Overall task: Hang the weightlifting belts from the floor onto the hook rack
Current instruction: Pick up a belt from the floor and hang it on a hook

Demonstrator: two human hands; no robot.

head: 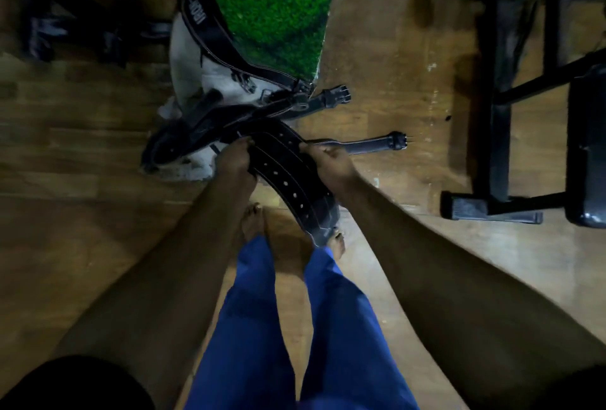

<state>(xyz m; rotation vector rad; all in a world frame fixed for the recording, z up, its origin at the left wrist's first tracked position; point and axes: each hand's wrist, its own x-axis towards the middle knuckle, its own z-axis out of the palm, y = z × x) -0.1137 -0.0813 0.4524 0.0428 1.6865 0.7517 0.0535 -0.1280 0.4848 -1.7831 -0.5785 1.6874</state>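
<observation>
Pile of belts (pixel 203 134) on floor (pixel 82 134) by the green panel (pixel 272 6). L hand (pixel 234 160) and R hand (pixel 331 163), each grip curled tight on edges of the punched belt (pixel 288 176), lifted over the feet. Risk: its strap end (pixel 377 144) looks caught w/ the pile, so pulling up may drag others or slip the hold.

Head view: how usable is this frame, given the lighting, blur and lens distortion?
Head view: dim overall, with the black belt gripped by the left hand and right hand hard to separate from the other belts in the pile; motion blur softens the wooden floor at left; wide-angle stretch bows the forearms and the bench frame; the green turf panel is the only well-lit area.
</observation>
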